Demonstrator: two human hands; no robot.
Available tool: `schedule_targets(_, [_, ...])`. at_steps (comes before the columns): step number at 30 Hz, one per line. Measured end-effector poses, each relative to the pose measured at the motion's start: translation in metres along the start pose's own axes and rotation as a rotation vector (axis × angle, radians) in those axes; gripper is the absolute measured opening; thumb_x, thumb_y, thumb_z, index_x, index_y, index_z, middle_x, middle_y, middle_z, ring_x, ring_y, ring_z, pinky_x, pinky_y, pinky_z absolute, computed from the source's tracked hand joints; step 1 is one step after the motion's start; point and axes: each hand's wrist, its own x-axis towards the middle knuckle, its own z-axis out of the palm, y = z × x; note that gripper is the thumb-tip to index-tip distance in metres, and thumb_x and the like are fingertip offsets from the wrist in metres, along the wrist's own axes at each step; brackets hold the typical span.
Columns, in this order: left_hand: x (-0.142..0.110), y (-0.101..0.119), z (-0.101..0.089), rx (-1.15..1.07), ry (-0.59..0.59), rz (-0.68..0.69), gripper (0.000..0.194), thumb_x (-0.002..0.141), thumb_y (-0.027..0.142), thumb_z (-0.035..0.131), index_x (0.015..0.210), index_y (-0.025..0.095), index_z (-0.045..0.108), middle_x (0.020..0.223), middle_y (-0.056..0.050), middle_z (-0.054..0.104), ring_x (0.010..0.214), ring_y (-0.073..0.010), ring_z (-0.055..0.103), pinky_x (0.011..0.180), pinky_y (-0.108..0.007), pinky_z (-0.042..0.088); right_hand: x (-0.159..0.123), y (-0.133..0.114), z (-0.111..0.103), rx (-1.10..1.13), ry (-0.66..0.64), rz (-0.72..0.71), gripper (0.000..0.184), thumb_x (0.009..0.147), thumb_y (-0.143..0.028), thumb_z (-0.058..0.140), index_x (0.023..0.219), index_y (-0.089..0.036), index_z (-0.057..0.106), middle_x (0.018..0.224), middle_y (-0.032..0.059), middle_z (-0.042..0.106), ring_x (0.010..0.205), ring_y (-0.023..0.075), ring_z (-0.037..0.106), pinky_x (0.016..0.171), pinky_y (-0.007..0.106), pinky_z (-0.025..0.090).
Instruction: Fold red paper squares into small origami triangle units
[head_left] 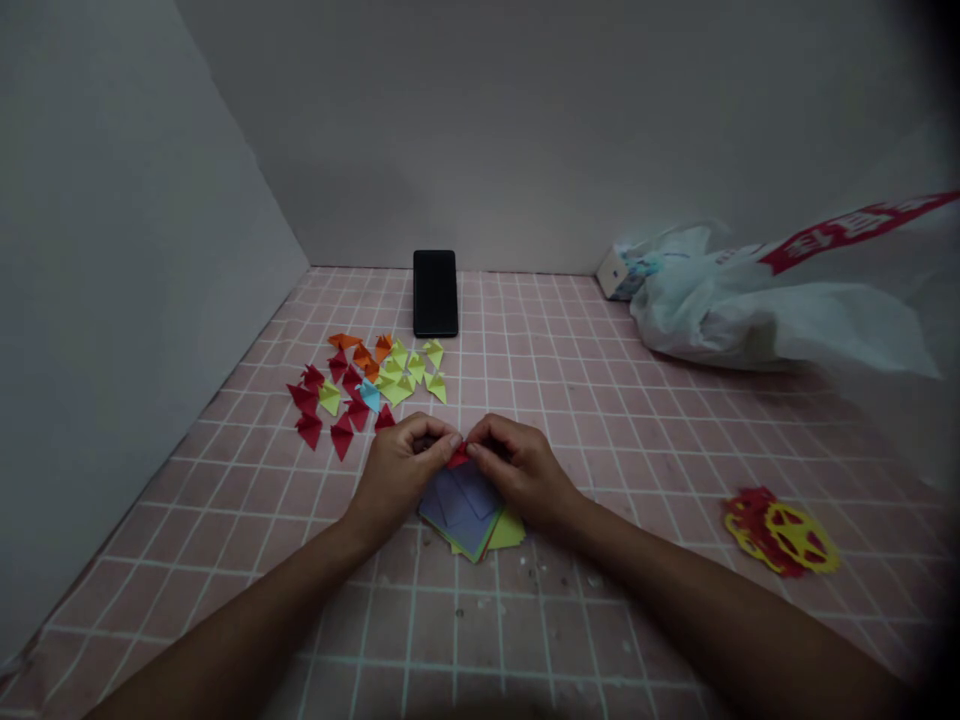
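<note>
Between my two hands is a small piece of folded red paper (pixel 458 456), pinched from both sides. My left hand (pixel 409 462) is closed, thumb and forefinger on the paper's left end. On its right end, my right hand (pixel 517 462) grips with thumb and forefinger. Just beneath lies a stack of square paper sheets (pixel 461 510), a purple one on top and green and yellow edges showing below. Left of my hands sits a group of small folded paper pieces (pixel 360 385) in red, orange, yellow and one light blue. My fingers partly cover the red paper.
A black phone-like slab (pixel 435 293) stands near the back wall. A white plastic bag (pixel 720 310) with red print lies at the back right, beside a small patterned box (pixel 619 273). Red and yellow cut-out shapes (pixel 784 533) rest at the right. Pink checked cloth (pixel 570 650) covers the table.
</note>
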Motion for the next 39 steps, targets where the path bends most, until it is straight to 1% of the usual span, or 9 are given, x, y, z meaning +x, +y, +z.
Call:
schedule_targets(8, [0.0002,0.0003,0.0008,-0.003,-0.012,0.014,0.012,0.08,0.028,0.067,0.076,0.016,0.068,0.072,-0.001,0.065,0.068,-0.0143,0.059,0.065,-0.025,0.045,0.0005,0.0,0.0013,0.087,-0.005,0.062,0.011,0.085,-0.019,0.056,0.075,-0.019,0.058,0.071,0.0006,0.058,0.067,0.0143,0.052,0.063,0.027,0.04])
schedule_targets(12, [0.0005,-0.0007,0.0008,0.044,-0.015,0.062,0.013,0.082,0.028,0.065,0.076,0.016,0.067,0.074,-0.001,0.064,0.07,-0.0146,0.058,0.066,-0.025,0.044,0.0007,-0.0016,0.0017,0.129,-0.008,0.086,0.01,0.085,-0.021,0.056,0.075,-0.019,0.058,0.069,-0.0008,0.055,0.064,0.0133,0.049,0.06,0.026,0.038])
schedule_targets(15, [-0.0007,-0.0008,0.0014,0.083,0.002,0.087,0.014,0.083,0.028,0.064,0.075,0.016,0.066,0.074,-0.001,0.064,0.071,-0.0151,0.058,0.066,-0.025,0.044,0.0003,-0.0039,0.0008,0.195,-0.032,0.134,0.01,0.086,-0.025,0.056,0.078,-0.019,0.058,0.067,-0.002,0.052,0.061,0.0126,0.047,0.057,0.025,0.036])
schedule_targets(18, [-0.0017,0.0001,0.0025,0.081,0.019,0.084,0.014,0.082,0.028,0.064,0.074,0.016,0.066,0.073,-0.001,0.063,0.071,-0.0154,0.058,0.066,-0.025,0.044,0.0006,-0.005,-0.0005,0.25,-0.064,0.16,0.011,0.086,-0.027,0.058,0.078,-0.019,0.058,0.069,-0.0012,0.054,0.063,0.0129,0.048,0.059,0.026,0.038])
schedule_targets(23, [-0.0021,0.0018,0.0038,-0.014,-0.002,0.022,0.015,0.081,0.03,0.065,0.076,0.016,0.068,0.074,-0.002,0.065,0.071,-0.0157,0.059,0.066,-0.026,0.045,0.0015,-0.0039,-0.0015,0.17,-0.033,0.142,0.015,0.085,-0.027,0.058,0.073,-0.018,0.057,0.069,-0.0003,0.055,0.064,0.0127,0.047,0.058,0.025,0.037])
schedule_targets(26, [-0.0023,0.0007,0.0047,-0.115,-0.009,-0.015,0.013,0.078,0.029,0.068,0.082,0.017,0.069,0.078,-0.002,0.068,0.073,-0.0158,0.062,0.068,-0.026,0.047,0.0011,-0.004,-0.0021,0.161,-0.015,0.138,0.016,0.087,-0.028,0.057,0.073,-0.019,0.058,0.068,-0.0007,0.055,0.061,0.0123,0.046,0.056,0.025,0.036])
schedule_targets(29, [-0.0021,-0.0017,0.0058,-0.192,0.014,-0.017,0.016,0.075,0.027,0.072,0.087,0.018,0.068,0.082,-0.002,0.068,0.073,-0.0148,0.063,0.068,-0.026,0.049,0.001,-0.0039,-0.0032,0.14,-0.018,0.108,0.017,0.087,-0.027,0.056,0.073,-0.019,0.058,0.067,-0.0008,0.055,0.061,0.0125,0.046,0.057,0.025,0.036])
schedule_targets(34, [-0.0011,-0.0025,0.0065,-0.253,0.028,-0.033,0.018,0.074,0.026,0.073,0.089,0.018,0.065,0.08,0.0,0.066,0.072,-0.0127,0.063,0.068,-0.024,0.05,0.0015,-0.0028,-0.004,0.105,-0.02,0.065,0.015,0.087,-0.024,0.055,0.073,-0.019,0.058,0.069,0.0001,0.057,0.065,0.0135,0.049,0.061,0.026,0.038])
schedule_targets(39, [-0.0013,0.0004,0.0062,-0.238,0.059,-0.029,0.017,0.073,0.024,0.074,0.085,0.017,0.064,0.078,0.001,0.065,0.071,-0.0128,0.063,0.068,-0.024,0.05,0.002,-0.0038,-0.0039,0.078,-0.033,0.053,0.014,0.087,-0.024,0.055,0.074,-0.019,0.057,0.071,0.0006,0.058,0.067,0.0143,0.051,0.063,0.027,0.039])
